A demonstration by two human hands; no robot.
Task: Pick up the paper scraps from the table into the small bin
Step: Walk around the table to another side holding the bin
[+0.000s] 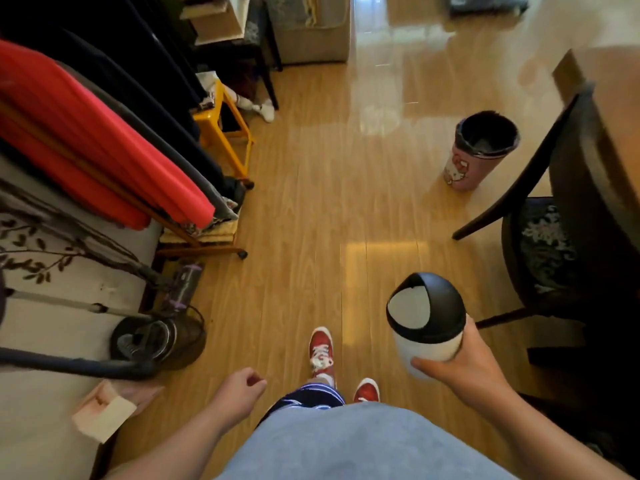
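My right hand point(464, 368) grips a small white bin point(426, 323) with a black swing lid, held upright above the wooden floor at the lower right. My left hand point(239, 389) hangs loosely curled at the lower centre with nothing in it. The brown table point(609, 74) shows only as a corner at the upper right edge. No paper scraps are visible on it from here.
A pink cartoon-cat waste bin point(481, 150) with a black liner stands on the floor ahead right. A dark chair point(554, 209) sits by the table. A yellow stool point(225, 133), red rolled mats point(104, 140) and a fan point(156, 337) crowd the left. My red shoes point(322, 351) are below.
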